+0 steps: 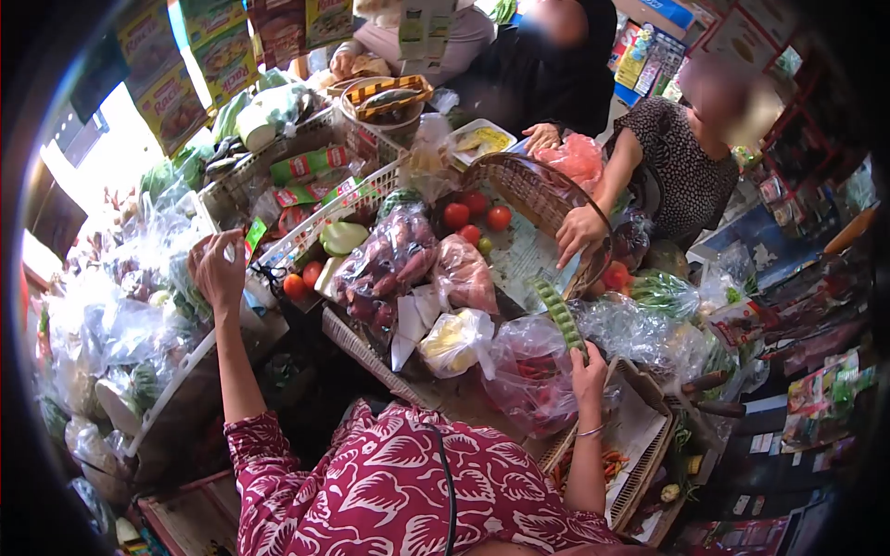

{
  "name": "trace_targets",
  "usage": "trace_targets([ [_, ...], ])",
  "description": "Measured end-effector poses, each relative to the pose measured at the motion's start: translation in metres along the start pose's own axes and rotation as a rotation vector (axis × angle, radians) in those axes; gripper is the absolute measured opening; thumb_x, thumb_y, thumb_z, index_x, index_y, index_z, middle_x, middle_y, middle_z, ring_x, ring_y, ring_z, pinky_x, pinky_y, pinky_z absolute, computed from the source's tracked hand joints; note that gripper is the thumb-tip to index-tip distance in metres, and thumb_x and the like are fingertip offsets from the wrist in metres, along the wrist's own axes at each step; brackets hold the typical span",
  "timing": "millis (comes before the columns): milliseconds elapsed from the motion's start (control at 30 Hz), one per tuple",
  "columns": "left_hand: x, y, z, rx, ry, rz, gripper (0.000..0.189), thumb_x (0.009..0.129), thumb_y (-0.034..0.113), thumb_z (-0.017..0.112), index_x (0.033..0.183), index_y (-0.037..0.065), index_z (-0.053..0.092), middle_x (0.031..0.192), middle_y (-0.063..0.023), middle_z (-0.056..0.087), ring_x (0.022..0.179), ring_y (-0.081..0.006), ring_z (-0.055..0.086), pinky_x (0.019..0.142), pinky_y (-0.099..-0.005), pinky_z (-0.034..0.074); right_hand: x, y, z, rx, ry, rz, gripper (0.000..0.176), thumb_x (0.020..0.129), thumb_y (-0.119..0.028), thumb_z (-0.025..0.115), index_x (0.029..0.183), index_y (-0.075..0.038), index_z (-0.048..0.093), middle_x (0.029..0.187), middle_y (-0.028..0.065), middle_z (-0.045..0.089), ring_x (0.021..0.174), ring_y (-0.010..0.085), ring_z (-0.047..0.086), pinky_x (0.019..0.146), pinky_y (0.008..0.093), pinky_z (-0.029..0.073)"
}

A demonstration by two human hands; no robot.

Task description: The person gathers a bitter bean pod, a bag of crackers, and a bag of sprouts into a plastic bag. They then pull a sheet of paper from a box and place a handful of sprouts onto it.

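Observation:
In my right hand is the lower end of a long, bumpy green pod, which points up and away. Beneath and left of that hand lies a clear bag of red chillies. My left hand is raised at the left with its fingers curled together, beside a small green packet. What its fingertips hold, if anything, is too small to tell. Between my hands are a bag of purple-red produce and a knotted bag with something yellow.
Across the stall, a person in a patterned top reaches into a wicker basket; another in black stands beside them. Tomatoes lie near the basket. Bagged vegetables crowd the left. A crate with chillies stands at the right.

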State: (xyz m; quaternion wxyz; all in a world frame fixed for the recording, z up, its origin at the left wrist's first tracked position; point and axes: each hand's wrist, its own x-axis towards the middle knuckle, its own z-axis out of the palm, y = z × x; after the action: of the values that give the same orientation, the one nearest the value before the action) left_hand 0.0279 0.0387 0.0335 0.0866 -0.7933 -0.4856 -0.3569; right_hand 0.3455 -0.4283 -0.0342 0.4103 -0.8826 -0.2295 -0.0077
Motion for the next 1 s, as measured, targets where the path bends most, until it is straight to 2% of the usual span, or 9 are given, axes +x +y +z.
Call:
trace_targets([
  [33,0.0,0.0,-0.001,0.013,0.009,0.005,0.013,0.075,0.026,0.06,0.087,0.021,0.064,0.09,0.0035,0.063,0.101,-0.0179,0.05,0.092,-0.0332,0.027,-0.001,-0.004,0.0,0.109,-0.009,0.103,0.028,0.08,-0.017,0.054,0.099,0.003,0.056,0.08,0.0162,0.061,0.071,0.027,0.059,0.068,0.0326,0.045],
  [133,-0.001,0.002,-0.002,-0.006,0.011,-0.003,0.013,0.077,0.027,0.059,0.087,0.021,0.064,0.09,0.0031,0.063,0.101,-0.018,0.05,0.092,-0.0333,0.027,0.002,-0.012,-0.007,0.166,-0.015,0.171,0.03,0.08,-0.018,0.055,0.1,0.003,0.056,0.083,0.0178,0.061,0.075,0.0274,0.059,0.07,0.0326,0.045],
  [233,-0.001,0.004,-0.003,-0.013,0.01,-0.002,0.012,0.077,0.028,0.058,0.086,0.021,0.064,0.09,0.0031,0.063,0.1,-0.0179,0.05,0.093,-0.0333,0.026,0.003,0.008,-0.006,-0.093,-0.053,0.053,0.031,0.079,-0.019,0.055,0.101,0.003,0.056,0.085,0.0183,0.061,0.078,0.0278,0.059,0.071,0.0327,0.044],
  [333,-0.001,0.001,-0.001,-0.005,0.018,0.007,0.012,0.078,0.028,0.059,0.086,0.021,0.065,0.09,0.0034,0.063,0.1,-0.0178,0.05,0.093,-0.0331,0.026,0.0,0.013,0.0,0.072,-0.013,0.108,0.031,0.079,-0.019,0.056,0.101,0.003,0.057,0.087,0.0182,0.061,0.079,0.0284,0.06,0.071,0.0331,0.045],
  [467,-0.001,0.001,0.0,-0.014,-0.007,-0.017,0.014,0.077,0.029,0.06,0.087,0.021,0.065,0.089,0.0035,0.063,0.101,-0.0174,0.05,0.094,-0.0326,0.026,0.0,0.008,-0.005,0.021,-0.049,0.114,0.031,0.078,-0.018,0.056,0.1,0.003,0.057,0.086,0.0196,0.061,0.078,0.0294,0.06,0.07,0.0341,0.045],
  [533,-0.001,-0.001,0.003,0.002,-0.02,-0.027,0.015,0.078,0.03,0.06,0.088,0.021,0.065,0.09,0.0022,0.063,0.101,-0.0176,0.05,0.094,-0.0333,0.026,0.0,0.018,0.001,-0.014,0.037,0.049,0.03,0.078,-0.019,0.056,0.098,0.004,0.057,0.085,0.0209,0.061,0.078,0.0319,0.06,0.069,0.0357,0.045],
  [600,-0.001,0.001,0.0,0.014,-0.03,-0.028,0.016,0.078,0.031,0.059,0.089,0.021,0.065,0.091,0.0006,0.063,0.101,-0.018,0.051,0.094,-0.0337,0.027,0.0,0.0,-0.005,0.085,0.028,0.084,0.031,0.078,-0.02,0.056,0.098,0.004,0.057,0.085,0.0221,0.06,0.079,0.0349,0.059,0.068,0.0368,0.045],
  [700,-0.001,-0.003,0.003,0.001,-0.021,-0.005,0.018,0.079,0.032,0.058,0.09,0.02,0.065,0.09,-0.0006,0.063,0.101,-0.0183,0.051,0.095,-0.0338,0.027,0.0,0.011,-0.003,-0.081,-0.012,0.032,0.031,0.078,-0.021,0.056,0.098,0.003,0.056,0.084,0.0233,0.06,0.08,0.0372,0.058,0.068,0.0377,0.045],
  [1000,-0.001,-0.008,0.009,0.062,-0.015,-0.004,0.017,0.078,0.03,0.06,0.092,0.021,0.065,0.093,-0.0028,0.063,0.102,-0.0201,0.051,0.092,-0.0324,0.03,0.003,0.005,0.003,-0.128,0.017,0.041,0.032,0.077,-0.027,0.058,0.092,0.001,0.057,0.079,0.0226,0.059,0.076,0.0383,0.058,0.063,0.0391,0.045],
])
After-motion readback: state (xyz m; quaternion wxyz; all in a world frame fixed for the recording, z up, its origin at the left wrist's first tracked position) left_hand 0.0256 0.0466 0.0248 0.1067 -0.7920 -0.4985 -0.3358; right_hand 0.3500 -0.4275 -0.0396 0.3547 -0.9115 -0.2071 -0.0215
